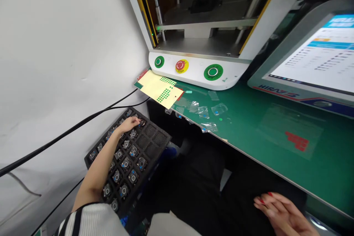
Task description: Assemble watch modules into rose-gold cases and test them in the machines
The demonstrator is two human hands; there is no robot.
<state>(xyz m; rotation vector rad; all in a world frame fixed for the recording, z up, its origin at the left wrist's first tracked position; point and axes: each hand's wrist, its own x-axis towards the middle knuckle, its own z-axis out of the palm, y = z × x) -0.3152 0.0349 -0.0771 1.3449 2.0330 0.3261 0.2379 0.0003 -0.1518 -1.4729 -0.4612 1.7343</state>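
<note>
Seen from our head camera, our left hand (129, 123) reaches down to the far end of a black compartment tray (155, 143) set low at our left, below the edge of the green bench (276, 132), where it sits within easy reach of that arm without crowding the work surface. Our fingertips (137, 120) are pinched together on one small round component (142, 122) in a far cell; we cannot tell whether it is lifted or only touched. Most cells on the left and near side hold the same metal parts, while several on the right stand bare. Our right hand (279, 212) rests near us at lower right, fingers loosely spread and flat, gripping nothing, just beneath the bench's near edge. On the bench, small clear film scraps (204, 112) lie scattered close to the edge, and yellow sheets of green dot stickers (162, 90) overhang the far left corner, near the tray. Beyond them stands a white press machine (199, 25) with two green buttons and a red stop button (181, 66) facing us; a tilted monitor (318, 55) sits at far right. Black cables (69, 131) run along the white wall at left.
</note>
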